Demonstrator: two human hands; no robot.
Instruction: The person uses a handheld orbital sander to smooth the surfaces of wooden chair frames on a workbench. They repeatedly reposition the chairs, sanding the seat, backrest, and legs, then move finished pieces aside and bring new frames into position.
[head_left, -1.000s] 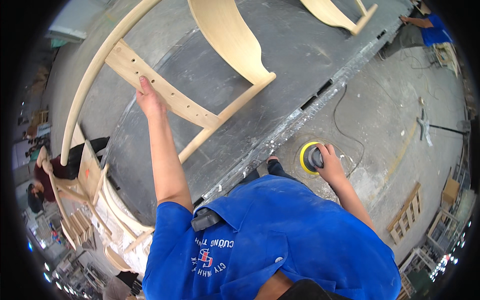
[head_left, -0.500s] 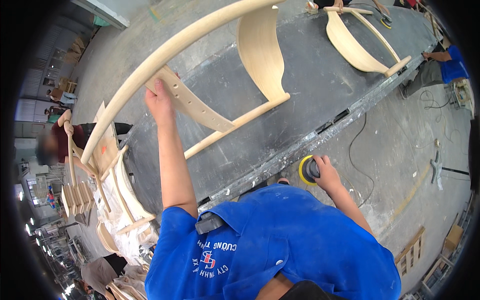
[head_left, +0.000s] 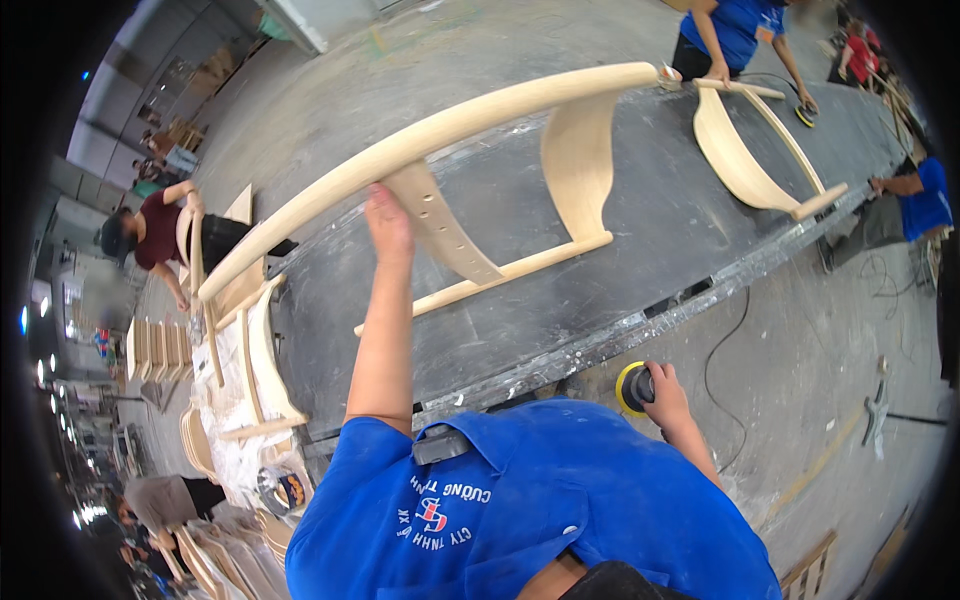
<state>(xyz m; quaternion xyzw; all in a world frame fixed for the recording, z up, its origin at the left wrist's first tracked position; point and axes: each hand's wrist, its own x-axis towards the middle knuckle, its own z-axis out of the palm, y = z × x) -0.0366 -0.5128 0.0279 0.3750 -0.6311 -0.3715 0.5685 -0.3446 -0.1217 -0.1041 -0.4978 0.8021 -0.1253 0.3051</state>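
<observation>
My left hand (head_left: 390, 228) is closed on a pale wooden chair frame, at the end of its flat crosspiece with a row of holes (head_left: 440, 222), close under the long rounded rail (head_left: 430, 128). The frame stands tilted on the dark table. A broad curved back panel (head_left: 580, 165) joins its rails further right. Off the table's near edge, my right hand (head_left: 668, 400) is wrapped around a round black power sander with a yellow pad (head_left: 632, 388). That pad faces left and is apart from the wood.
The dark worktable (head_left: 480, 340) runs diagonally toward the upper right. Another chair frame (head_left: 735, 160) lies there beside a person in blue (head_left: 735, 40). More chair parts (head_left: 262, 365) stand at left, near a person in dark red (head_left: 160, 230). A cable (head_left: 708, 370) trails on the floor.
The view has shifted, so the table and people sit lower in the picture. The chair frame's long rail has tipped somewhat. Both hands keep their holds.
</observation>
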